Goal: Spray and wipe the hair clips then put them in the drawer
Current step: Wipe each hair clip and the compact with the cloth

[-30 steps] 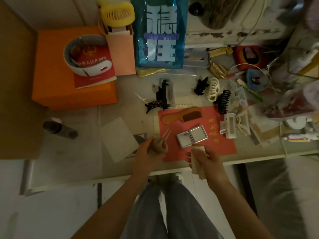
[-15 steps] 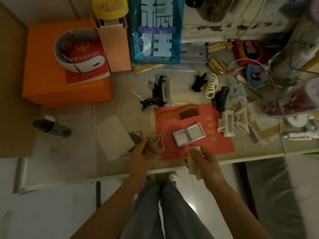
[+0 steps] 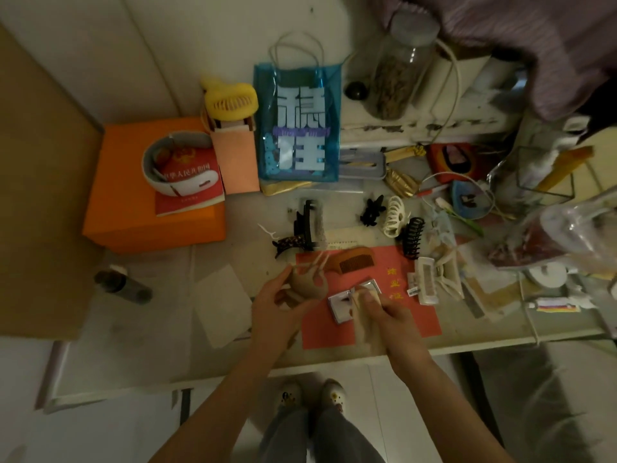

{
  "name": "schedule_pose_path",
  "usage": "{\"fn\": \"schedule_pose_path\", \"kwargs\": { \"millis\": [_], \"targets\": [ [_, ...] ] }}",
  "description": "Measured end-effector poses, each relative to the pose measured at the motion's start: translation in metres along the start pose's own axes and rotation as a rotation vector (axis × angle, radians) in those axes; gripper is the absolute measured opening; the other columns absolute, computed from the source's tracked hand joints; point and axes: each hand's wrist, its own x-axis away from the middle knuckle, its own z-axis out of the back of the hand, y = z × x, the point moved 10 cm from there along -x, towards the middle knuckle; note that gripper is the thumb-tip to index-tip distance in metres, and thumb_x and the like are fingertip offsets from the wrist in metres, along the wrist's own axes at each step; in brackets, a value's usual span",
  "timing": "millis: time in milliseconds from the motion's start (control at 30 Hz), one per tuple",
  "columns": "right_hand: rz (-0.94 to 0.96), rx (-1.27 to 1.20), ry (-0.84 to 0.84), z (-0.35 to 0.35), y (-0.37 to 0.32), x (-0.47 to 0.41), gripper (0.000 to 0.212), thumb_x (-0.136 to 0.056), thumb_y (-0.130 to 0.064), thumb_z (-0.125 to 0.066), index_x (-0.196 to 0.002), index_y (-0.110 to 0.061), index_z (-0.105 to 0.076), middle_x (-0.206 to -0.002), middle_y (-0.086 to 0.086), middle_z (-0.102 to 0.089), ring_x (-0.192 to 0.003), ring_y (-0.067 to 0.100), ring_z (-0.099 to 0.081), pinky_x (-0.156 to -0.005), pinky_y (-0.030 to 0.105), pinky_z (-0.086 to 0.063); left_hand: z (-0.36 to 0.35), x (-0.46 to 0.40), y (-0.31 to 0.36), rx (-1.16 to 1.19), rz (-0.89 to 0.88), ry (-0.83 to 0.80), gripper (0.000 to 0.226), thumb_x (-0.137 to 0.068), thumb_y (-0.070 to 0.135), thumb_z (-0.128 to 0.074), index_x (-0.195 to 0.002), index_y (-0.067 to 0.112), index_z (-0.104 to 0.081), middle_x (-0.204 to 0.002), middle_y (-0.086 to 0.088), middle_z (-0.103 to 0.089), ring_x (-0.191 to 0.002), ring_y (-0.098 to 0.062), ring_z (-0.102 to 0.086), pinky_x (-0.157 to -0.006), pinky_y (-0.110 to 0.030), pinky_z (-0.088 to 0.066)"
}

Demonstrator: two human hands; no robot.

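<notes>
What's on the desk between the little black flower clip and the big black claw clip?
In the head view, a white claw clip lies between the small black clip and the larger black claw clip, on the desk.

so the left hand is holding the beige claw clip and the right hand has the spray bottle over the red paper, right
Not quite. The left hand does hold the beige claw clip, but the right hand grips a beige cloth over the red paper, not the spray bottle. The head view shows the dark spray bottle lying on the table, far left.

Dim, soft, warped wide-angle edges
</notes>
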Motion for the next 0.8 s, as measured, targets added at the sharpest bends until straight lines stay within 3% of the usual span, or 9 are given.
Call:
{"fn": "schedule_pose_path", "kwargs": {
  "millis": [133, 200, 267, 333, 400, 500, 633, 800],
  "targets": [
    [0.116, -0.032, -0.058, -0.007, -0.042, 0.008, 0.023, -0.091, -0.036, -0.057, -0.082, -0.027, -0.075, -0.076, -0.005, -0.073, -0.069, 0.006, -0.067, -0.059, 0.021, -0.048, -0.006, 0.007, 0.054, 0.080, -0.096, -0.035, 0.070, -0.070, 0.000, -0.080, -0.134, 0.012, -0.053, -0.126, -0.003, -0.060, -0.112, -0.013, -0.059, -0.091, -0.024, -0.052],
    [0.202, -0.063, -0.108, -0.013, -0.070, 0.014, 0.023, -0.092, -0.033, -0.055, -0.090, -0.025, -0.076, -0.092, -0.004, -0.074, -0.086, 0.009, -0.068, -0.073, 0.025, -0.052, -0.006, 0.011, 0.078, 0.125, -0.143, -0.054, 0.072, -0.070, 0.002, -0.080, -0.135, 0.014, -0.052, -0.125, 0.000, -0.062, -0.109, -0.008, -0.060, -0.088, -0.021, -0.053],
    [0.292, -0.100, -0.119, -0.015, -0.100, 0.021, 0.026, -0.096, -0.024, -0.051, -0.103, -0.013, -0.073, -0.117, -0.006, -0.068, -0.111, 0.014, -0.061, -0.096, 0.036, -0.048, -0.002, 0.016, 0.104, 0.135, -0.195, -0.050, 0.075, -0.068, 0.004, -0.082, -0.135, 0.015, -0.052, -0.120, 0.001, -0.064, -0.103, -0.005, -0.063, -0.081, -0.016, -0.053],
    [0.371, -0.147, -0.157, -0.017, -0.127, 0.030, 0.024, -0.097, -0.019, -0.049, -0.102, -0.016, -0.072, -0.129, -0.002, -0.062, -0.119, 0.021, -0.058, -0.103, 0.045, -0.044, 0.002, 0.019, 0.131, 0.126, -0.250, -0.056, 0.078, -0.064, 0.008, -0.085, -0.134, 0.018, -0.052, -0.117, 0.003, -0.065, -0.101, -0.002, -0.063, -0.080, -0.014, -0.052],
    [0.433, -0.197, -0.216, -0.021, -0.152, 0.043, 0.024, -0.096, -0.022, -0.048, -0.102, -0.025, -0.072, -0.130, 0.004, -0.061, -0.118, 0.025, -0.059, -0.100, 0.049, -0.047, 0.007, 0.023, 0.157, 0.106, -0.316, -0.047, 0.080, -0.062, 0.011, -0.087, -0.132, 0.025, -0.051, -0.111, 0.011, -0.065, -0.096, 0.007, -0.062, -0.076, -0.010, -0.050],
    [0.574, -0.205, -0.274, -0.024, -0.191, 0.067, 0.027, -0.091, -0.029, -0.049, -0.102, -0.030, -0.075, -0.132, -0.008, -0.059, -0.117, 0.009, -0.059, -0.095, 0.032, -0.050, 0.014, 0.030, 0.189, 0.109, -0.382, -0.025, 0.079, -0.060, 0.014, -0.087, -0.127, 0.033, -0.050, -0.104, 0.019, -0.065, -0.093, 0.010, -0.062, -0.073, -0.009, -0.049],
    [0.728, -0.138, -0.230, -0.023, -0.225, 0.087, 0.038, -0.088, -0.032, -0.050, -0.114, -0.012, -0.069, -0.134, -0.017, -0.054, -0.117, -0.013, -0.050, -0.093, 0.019, -0.046, 0.019, 0.042, 0.227, 0.126, -0.457, -0.030, 0.068, -0.053, 0.031, -0.084, -0.113, 0.045, -0.054, -0.116, 0.006, -0.066, -0.105, -0.004, -0.064, -0.085, -0.021, -0.053],
    [0.849, -0.197, -0.219, -0.023, -0.249, 0.109, 0.042, -0.084, -0.029, -0.055, -0.122, -0.014, -0.063, -0.122, -0.028, -0.060, -0.113, -0.006, -0.057, -0.087, 0.015, -0.049, 0.027, 0.054, 0.262, 0.144, -0.530, -0.007, 0.064, -0.061, 0.014, -0.086, -0.103, 0.051, -0.057, -0.109, 0.016, -0.066, -0.096, 0.007, -0.063, -0.071, -0.008, -0.049]
  ]
}}
